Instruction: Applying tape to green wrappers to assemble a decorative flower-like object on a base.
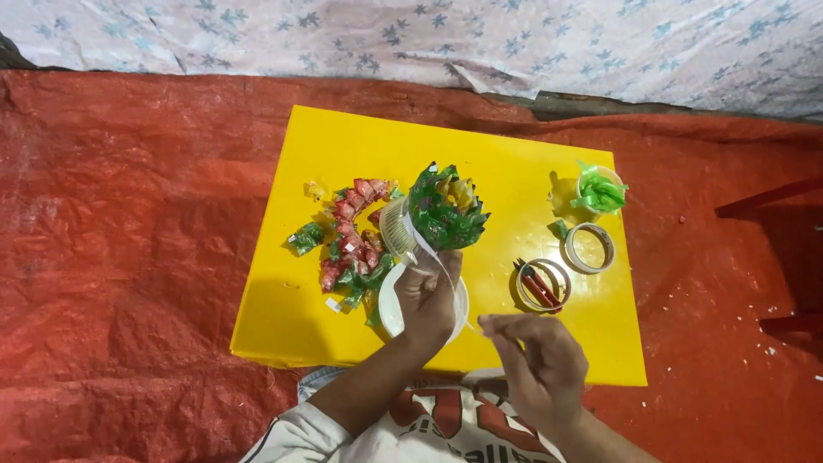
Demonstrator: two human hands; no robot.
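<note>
A red tarp [129, 257] covers the floor all around, with a pale flower-printed cloth [429, 34] along its far edge, well beyond both hands. On the tarp sits a yellow desk [506, 146], its bare top stretching away from the hands. Just beyond the left hand [426, 296] and touching its fingertips is a green wreath of folded wrappers [446, 206], ring-shaped and tilted up, with a ribbed white paper cup [394, 227] against its left side; the left hand is clasped around the lower part of this piece. Under that hand lies a white plate [390, 309]. To the left of the left hand a loose pile of red and green folded wrappers [351, 240] spreads over the desk. A thin strip of white tape [441, 266] runs from the wreath down past the left hand to the right hand [536, 360], whose thumb and finger pinch its end, nearer the person. Beyond the right hand lie red-handled scissors [536, 287] across a tape ring [543, 283], then a second roll of tape [590, 247], and farthest, a small cup of green strips [598, 190].
</note>
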